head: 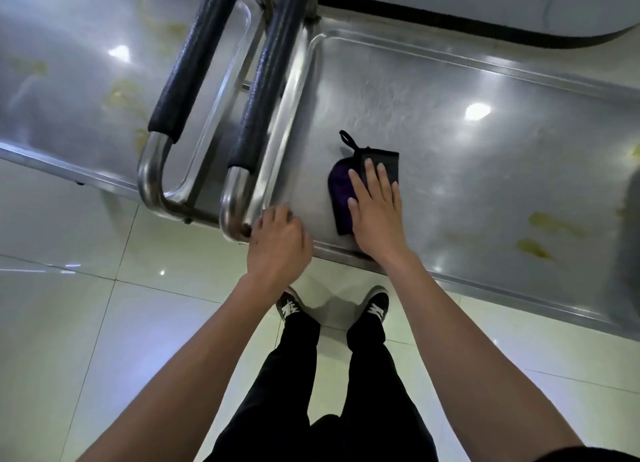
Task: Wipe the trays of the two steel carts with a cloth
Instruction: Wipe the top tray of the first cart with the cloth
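Note:
Two steel carts stand side by side with their handles facing each other. On the right cart's tray [467, 80] lies a folded dark purple and black cloth [341, 187] with a small loop. My right hand [375, 208] presses flat on the cloth, fingers spread. My left hand [277, 243] curls over the near left corner of that tray, beside the lower end of its handle [266, 80]. Yellowish stains [543, 233] mark the right tray near its front edge. The left cart's tray [69, 80] also carries yellow smears [128, 97].
The left cart's padded handle [194, 59] stands close to the right cart's handle. Glossy tiled floor [104, 305] lies below, with my legs and black sneakers [375, 309] right at the cart's edge. A dark-trimmed wall base [450, 25] runs behind the carts.

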The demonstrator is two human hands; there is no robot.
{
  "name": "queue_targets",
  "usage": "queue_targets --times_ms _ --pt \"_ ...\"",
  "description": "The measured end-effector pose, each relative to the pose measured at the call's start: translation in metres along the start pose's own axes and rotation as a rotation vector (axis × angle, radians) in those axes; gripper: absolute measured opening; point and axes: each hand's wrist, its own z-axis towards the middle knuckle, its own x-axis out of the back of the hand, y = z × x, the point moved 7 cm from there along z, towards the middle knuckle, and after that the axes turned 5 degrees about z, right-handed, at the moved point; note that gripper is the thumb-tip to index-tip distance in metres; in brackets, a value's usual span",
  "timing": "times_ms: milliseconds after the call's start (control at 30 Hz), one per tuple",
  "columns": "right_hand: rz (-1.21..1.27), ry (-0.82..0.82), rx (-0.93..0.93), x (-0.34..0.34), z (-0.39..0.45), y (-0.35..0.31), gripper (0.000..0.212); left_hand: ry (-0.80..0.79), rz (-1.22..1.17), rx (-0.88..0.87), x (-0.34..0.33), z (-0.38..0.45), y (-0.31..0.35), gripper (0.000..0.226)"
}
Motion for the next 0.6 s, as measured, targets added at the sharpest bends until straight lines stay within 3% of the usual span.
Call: queue_targets --times_ms 300,600 --pt "0.021 0.044 -0.15 0.04 -0.061 0.118 0.053 0.022 0.058 -0.232 0.008 0.033 0.149 0.031" --pt "0.04 0.102 -0.32 0.086 -0.114 0.24 0.052 -0.077 0.158 -0.146 -0.006 0.036 0.208 0.038"
